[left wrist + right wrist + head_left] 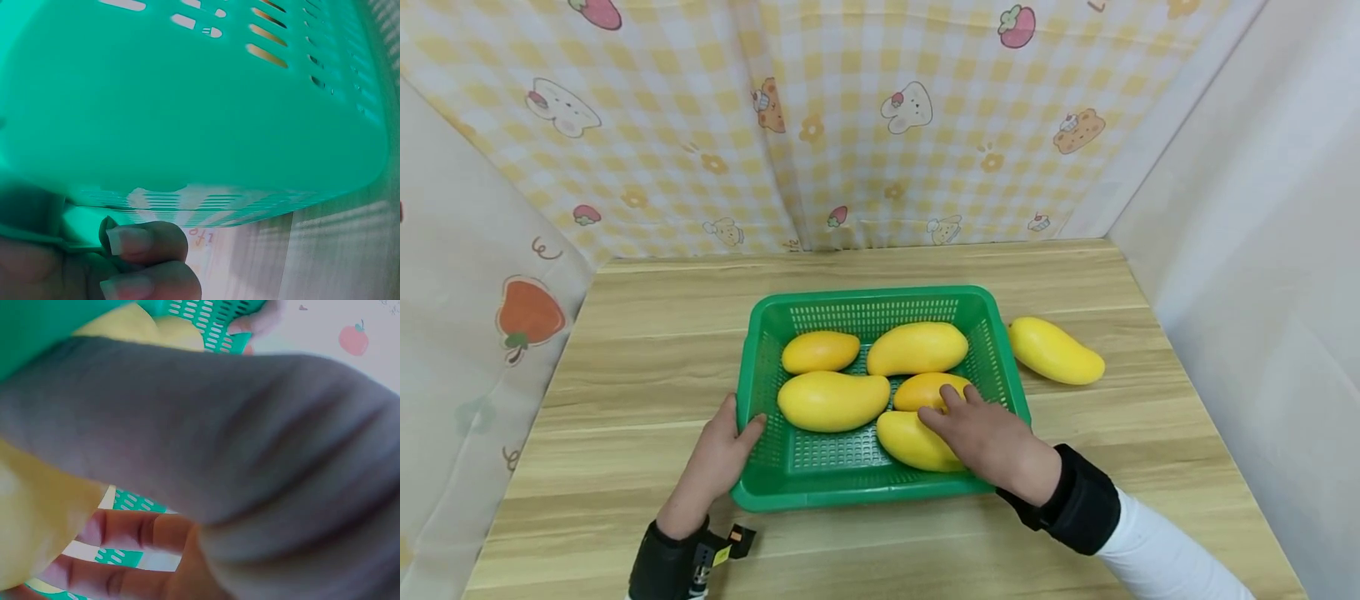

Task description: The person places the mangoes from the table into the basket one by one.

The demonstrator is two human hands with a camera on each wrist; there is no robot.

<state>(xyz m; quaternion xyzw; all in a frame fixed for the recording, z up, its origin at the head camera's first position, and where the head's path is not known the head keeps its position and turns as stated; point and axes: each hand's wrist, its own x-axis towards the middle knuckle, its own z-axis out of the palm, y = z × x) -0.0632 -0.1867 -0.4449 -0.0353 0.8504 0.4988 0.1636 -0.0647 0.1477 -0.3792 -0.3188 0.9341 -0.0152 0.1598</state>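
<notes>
A green plastic basket (857, 498) with slotted walls sits on the table and holds several yellow mangoes. My left hand (715, 458) grips its left rim, thumb on top; the left wrist view shows the fingers (153, 242) curled under that rim. Over the front right corner, my right hand (992, 437) holds the front mango (913, 442), whose right end it covers. Its fingertips also reach a smaller orange-yellow mango (925, 389) just behind. Seen from the right wrist, the thumb and fingers lie about a yellow mango (37, 512).
One more mango (1056, 350) lies on the wooden table (647, 333), right of the basket. A small black device (742, 540) is near the left wrist. Behind the table hangs a checked cloth (850, 167); pale cloth walls (1262, 208) stand at both sides.
</notes>
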